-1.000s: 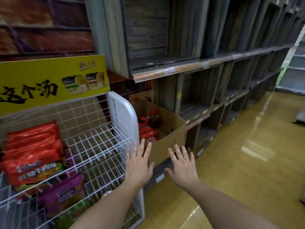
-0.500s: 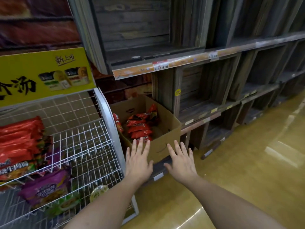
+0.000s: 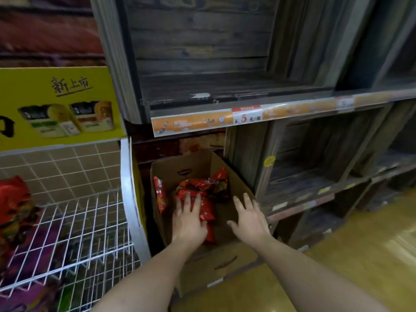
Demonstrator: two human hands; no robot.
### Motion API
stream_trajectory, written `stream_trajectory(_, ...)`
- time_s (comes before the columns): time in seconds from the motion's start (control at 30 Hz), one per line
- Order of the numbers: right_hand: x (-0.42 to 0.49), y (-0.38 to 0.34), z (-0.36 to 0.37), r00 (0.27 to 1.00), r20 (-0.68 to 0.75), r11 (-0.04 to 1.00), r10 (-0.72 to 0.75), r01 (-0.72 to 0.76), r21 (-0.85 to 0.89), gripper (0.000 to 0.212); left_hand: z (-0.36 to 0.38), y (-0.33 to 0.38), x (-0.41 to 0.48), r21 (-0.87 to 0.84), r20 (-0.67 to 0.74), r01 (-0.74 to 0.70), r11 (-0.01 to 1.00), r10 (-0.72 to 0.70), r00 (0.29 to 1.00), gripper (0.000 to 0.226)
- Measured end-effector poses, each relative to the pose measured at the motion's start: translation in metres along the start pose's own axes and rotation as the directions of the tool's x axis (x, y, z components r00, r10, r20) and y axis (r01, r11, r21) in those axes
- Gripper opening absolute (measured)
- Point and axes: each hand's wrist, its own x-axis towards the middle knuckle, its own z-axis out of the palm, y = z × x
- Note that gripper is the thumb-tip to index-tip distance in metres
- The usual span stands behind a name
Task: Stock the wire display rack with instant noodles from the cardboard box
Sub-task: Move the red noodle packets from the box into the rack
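On my feed from the head camera, the wearer's left hand (image 3: 188,221) lies flat inside the cardboard box (image 3: 216,264), fingers straight and spread across the top of the red instant noodles (image 3: 198,185) heaped at its middle; it grasps nothing; the right hand (image 3: 251,221) is likewise released, fingers splayed, over the box's right side near the wall (I cannot tell whether it touches the cardboard). 1 more red packet (image 3: 160,194) stands on end against the box's left wall, apart from the heap. The box sits on the floor (image 3: 349,255), wedged between the white wire display rack (image 3: 90,221) on the left and the dark wooden shelving (image 3: 202,52) behind and to the right. At the rack's left end I see red packets (image 3: 13,199) above purple packets (image 3: 29,255); the wire beside them is bare. A yellow sign (image 3: 56,104) tops the rack, printed with 2 product packs; a price label (image 3: 246,117) on the shelf edge above the box reads 5.
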Motion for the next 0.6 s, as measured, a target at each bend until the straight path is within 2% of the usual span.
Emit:
stream_trajectory(0.27, 0.087, 0.000, 0.052, 0.964, 0.253, 0.997, -0.080, 0.072, 0.040, 0.089, 0.044, -0.029, 0.054, -0.015, 0.145, 0.220, 0.975, -0.216, 0.966, 0.098)
stream_trajectory(0.43, 0.143, 0.000, 0.087, 0.876, 0.452, 0.985, -0.170, 0.143, 0.093, 0.096, 0.060, -0.038, 0.077, 0.044, 0.242, 0.382, 0.923, -0.381, 0.893, 0.097)
stream_trajectory(0.6, 0.175, -0.002, 0.117, 0.823, 0.510, 0.968, -0.251, 0.200, 0.153, 0.096, 0.082, -0.043, 0.096, 0.058, 0.251, 0.460, 0.886, -0.458, 0.853, 0.102)
